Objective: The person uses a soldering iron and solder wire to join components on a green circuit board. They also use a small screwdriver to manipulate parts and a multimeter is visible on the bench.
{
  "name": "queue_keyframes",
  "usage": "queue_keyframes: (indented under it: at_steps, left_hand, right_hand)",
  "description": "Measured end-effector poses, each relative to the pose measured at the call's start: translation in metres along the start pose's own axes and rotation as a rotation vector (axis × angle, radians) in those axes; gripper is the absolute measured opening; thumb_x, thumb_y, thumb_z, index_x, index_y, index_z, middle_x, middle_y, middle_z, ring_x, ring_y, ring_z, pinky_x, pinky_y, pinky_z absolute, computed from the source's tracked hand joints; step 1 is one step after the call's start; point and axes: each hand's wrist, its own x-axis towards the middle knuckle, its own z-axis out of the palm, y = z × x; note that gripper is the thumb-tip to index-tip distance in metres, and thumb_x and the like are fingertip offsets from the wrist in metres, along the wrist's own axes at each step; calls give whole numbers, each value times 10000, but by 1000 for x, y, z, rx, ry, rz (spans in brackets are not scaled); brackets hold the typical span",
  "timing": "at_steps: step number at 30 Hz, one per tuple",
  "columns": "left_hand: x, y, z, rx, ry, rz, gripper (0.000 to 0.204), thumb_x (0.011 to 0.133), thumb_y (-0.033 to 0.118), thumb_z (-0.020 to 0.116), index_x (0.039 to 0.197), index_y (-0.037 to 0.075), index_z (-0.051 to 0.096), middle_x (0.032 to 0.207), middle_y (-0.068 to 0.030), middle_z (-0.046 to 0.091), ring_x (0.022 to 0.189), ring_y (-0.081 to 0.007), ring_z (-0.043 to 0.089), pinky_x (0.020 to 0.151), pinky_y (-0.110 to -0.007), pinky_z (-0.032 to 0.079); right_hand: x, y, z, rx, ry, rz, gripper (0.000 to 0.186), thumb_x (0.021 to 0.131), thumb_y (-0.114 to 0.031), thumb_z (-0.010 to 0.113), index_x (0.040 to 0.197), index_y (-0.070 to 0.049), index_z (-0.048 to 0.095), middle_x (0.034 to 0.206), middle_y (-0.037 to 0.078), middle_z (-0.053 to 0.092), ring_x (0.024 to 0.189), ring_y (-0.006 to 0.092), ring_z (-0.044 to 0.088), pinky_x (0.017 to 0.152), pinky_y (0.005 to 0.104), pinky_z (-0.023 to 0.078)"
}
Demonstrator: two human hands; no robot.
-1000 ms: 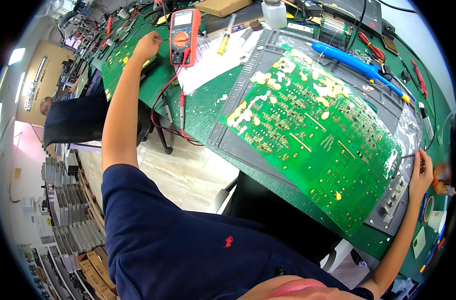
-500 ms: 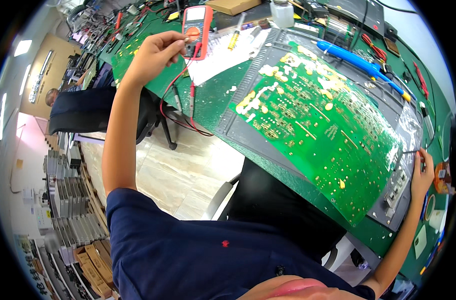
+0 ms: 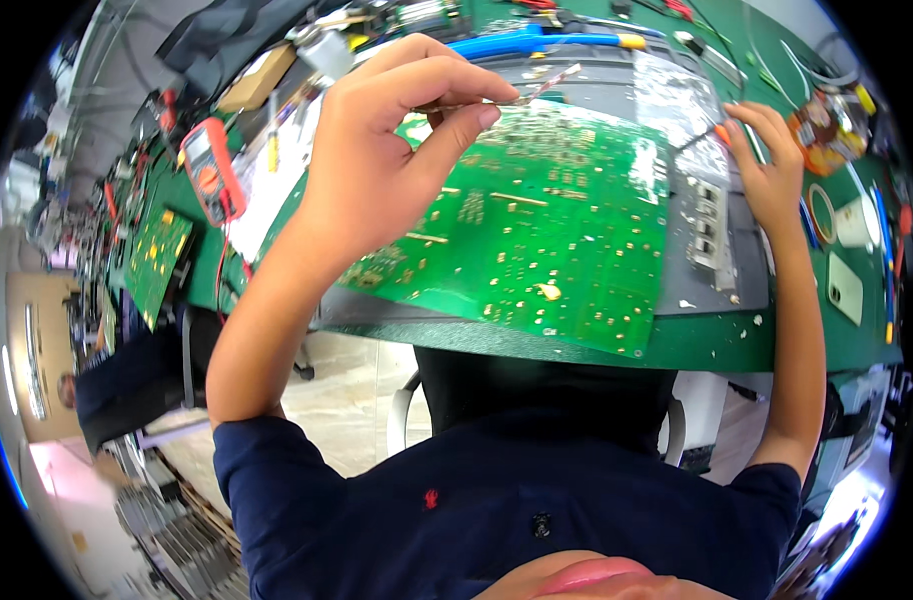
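In the head view, my left hand [image 3: 377,150] is raised over the left part of a large green circuit board [image 3: 587,245]. Its thumb and fingers pinch a thin, reddish-and-silver wire-like strand [image 3: 554,83], whose pale end points up and right. The hand hides the board's upper left area. At the right, my right hand [image 3: 772,170] closes round a slim tool with an orange part [image 3: 723,133]; a thin dark tip reaches left toward the board's right edge. I cannot make out the tool's kind. The board lies on a grey mat [image 3: 745,285].
A red multimeter [image 3: 210,170] lies at the left. Behind the board is a blue tube-shaped tool [image 3: 497,42]. A metal strip with square openings [image 3: 712,225] rests on the mat. Farther right are a tape roll [image 3: 823,215], a white cup [image 3: 857,222] and a pale green phone-like slab [image 3: 844,288].
My left hand has come from beside the multimeter to above the board, and the strand now shows in its fingers. The view has turned right. My right hand still grips the slim tool.
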Motion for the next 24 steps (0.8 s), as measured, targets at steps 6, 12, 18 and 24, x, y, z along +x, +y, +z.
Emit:
queue_keyframes:
  at_steps: [6, 12, 18, 24]
  left_hand:
    - [31, 9, 46, -201, -121, -26, 153, 943, -49, 687, 1094, -36, 710, 1016, -57, 651, 912, -113, 650, 823, -255, 528]
    - [49, 14, 77, -347, -218, -61, 177, 934, -28, 714, 1111, -23, 706, 951, -24, 647, 873, -94, 633, 832, -255, 525]
    - [59, 10, 84, -504, -279, -101, 238, 946, 8, 723, 1176, -32, 680, 942, -11, 669, 862, -72, 624, 795, -234, 519]
    - [52, -23, 92, -572, -304, -206, 214, 974, 34, 697, 1178, -29, 678, 981, -28, 699, 888, -67, 638, 790, -229, 517]
  right_hand:
    - [14, -74, -12, 408, -7, 85, 198, 945, -109, 706, 1131, -53, 741, 1144, 60, 722, 980, 168, 664, 848, 280, 486]
    - [14, -91, -17, 369, -21, -117, 213, 920, -38, 716, 1131, -47, 741, 1140, 98, 714, 1015, 222, 669, 863, 322, 512]
    - [16, -77, -22, 369, -72, -82, 151, 925, -15, 712, 1073, -14, 743, 1014, 98, 708, 942, 218, 679, 832, 312, 527]
    - [13, -68, -17, 380, -83, 21, 131, 950, -45, 704, 1068, -2, 741, 996, 84, 699, 938, 190, 666, 839, 297, 518]
